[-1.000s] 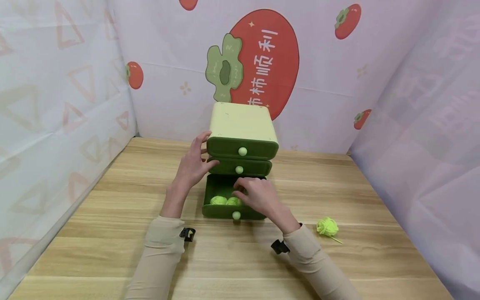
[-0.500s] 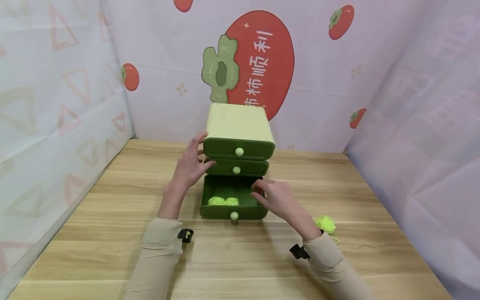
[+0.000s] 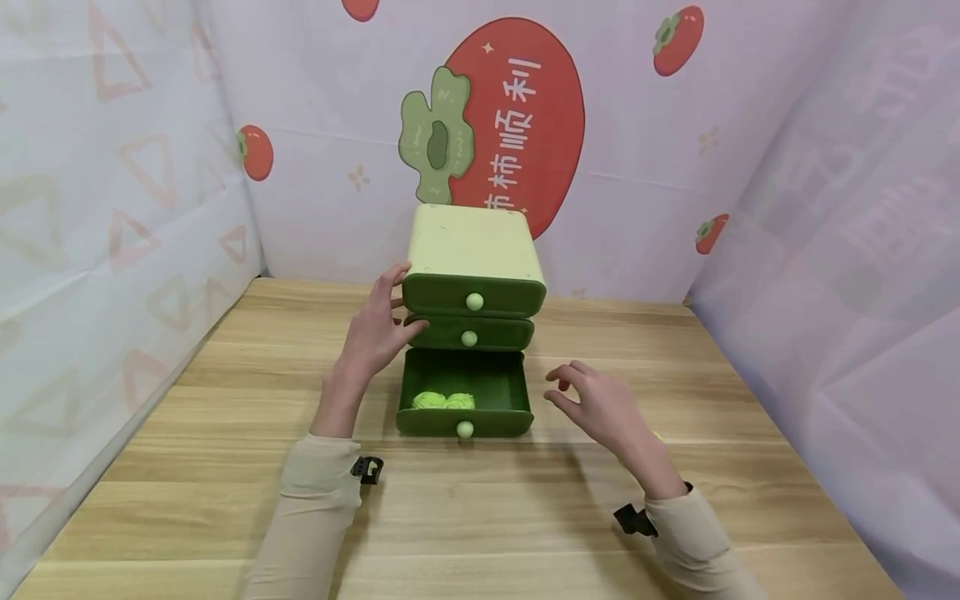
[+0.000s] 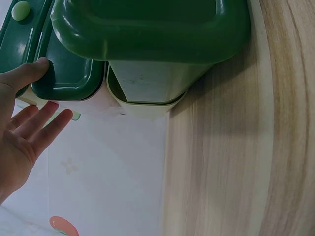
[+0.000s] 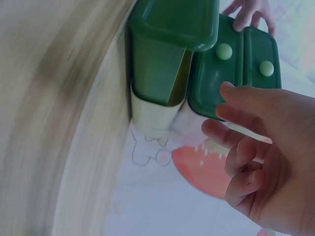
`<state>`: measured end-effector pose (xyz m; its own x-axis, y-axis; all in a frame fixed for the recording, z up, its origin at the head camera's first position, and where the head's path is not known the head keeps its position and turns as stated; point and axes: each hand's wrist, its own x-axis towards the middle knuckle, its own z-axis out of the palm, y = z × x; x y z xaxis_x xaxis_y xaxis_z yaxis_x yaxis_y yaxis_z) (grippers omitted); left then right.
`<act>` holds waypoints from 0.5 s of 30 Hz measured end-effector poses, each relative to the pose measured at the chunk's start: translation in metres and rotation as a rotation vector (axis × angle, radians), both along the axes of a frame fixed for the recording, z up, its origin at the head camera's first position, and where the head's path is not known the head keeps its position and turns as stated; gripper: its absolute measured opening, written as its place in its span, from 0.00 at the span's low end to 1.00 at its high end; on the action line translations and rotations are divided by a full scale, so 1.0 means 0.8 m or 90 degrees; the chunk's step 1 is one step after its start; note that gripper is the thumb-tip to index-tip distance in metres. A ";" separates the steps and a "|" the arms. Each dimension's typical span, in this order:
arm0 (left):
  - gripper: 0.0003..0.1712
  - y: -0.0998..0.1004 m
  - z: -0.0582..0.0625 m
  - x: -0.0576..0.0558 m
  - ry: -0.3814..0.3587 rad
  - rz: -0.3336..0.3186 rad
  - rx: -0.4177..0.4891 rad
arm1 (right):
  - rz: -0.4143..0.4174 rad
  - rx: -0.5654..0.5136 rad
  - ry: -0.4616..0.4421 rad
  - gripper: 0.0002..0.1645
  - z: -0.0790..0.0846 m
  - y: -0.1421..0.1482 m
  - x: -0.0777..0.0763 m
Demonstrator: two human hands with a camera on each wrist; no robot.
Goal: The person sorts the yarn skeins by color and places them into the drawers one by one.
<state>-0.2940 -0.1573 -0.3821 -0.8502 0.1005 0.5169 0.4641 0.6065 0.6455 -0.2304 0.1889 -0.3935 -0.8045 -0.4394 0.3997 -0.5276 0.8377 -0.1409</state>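
Note:
A small desktop drawer cabinet (image 3: 474, 242) with a pale yellow top stands on the table, its drawer fronts dark green with round light green knobs. Its bottom drawer (image 3: 491, 423) is pulled out. Inside that drawer, two bright yellow-green yarn balls (image 3: 444, 401) lie side by side at the left. My left hand (image 3: 372, 333) rests against the cabinet's left side, thumb touching the middle drawer's front (image 4: 69, 73), fingers nearly straight. To the right of the open drawer, my right hand (image 3: 600, 404) is held above the table with loosely bent fingers and nothing in them.
A sliver of another yarn ball (image 3: 658, 435) shows behind my right forearm. The wooden table (image 3: 480, 533) meets a printed cloth backdrop (image 3: 330, 208) behind the cabinet, and cloth walls rise on both sides.
My right hand has moved out of the bottom drawer to the right, and its forearm now covers most of the loose yarn ball. The left hand keeps its place on the cabinet.

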 end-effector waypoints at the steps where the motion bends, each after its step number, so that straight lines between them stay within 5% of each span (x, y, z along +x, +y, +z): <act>1: 0.54 0.000 0.000 0.000 0.001 0.000 0.000 | -0.008 0.000 -0.004 0.12 0.000 0.005 0.001; 15: 0.55 -0.002 0.002 -0.002 -0.015 -0.007 -0.007 | -0.076 -0.001 -0.018 0.15 -0.015 0.068 0.013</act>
<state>-0.2955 -0.1588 -0.3808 -0.8611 0.1150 0.4953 0.4552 0.6083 0.6501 -0.2197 0.2434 -0.4057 -0.8622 -0.3385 0.3767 -0.4193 0.8943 -0.1561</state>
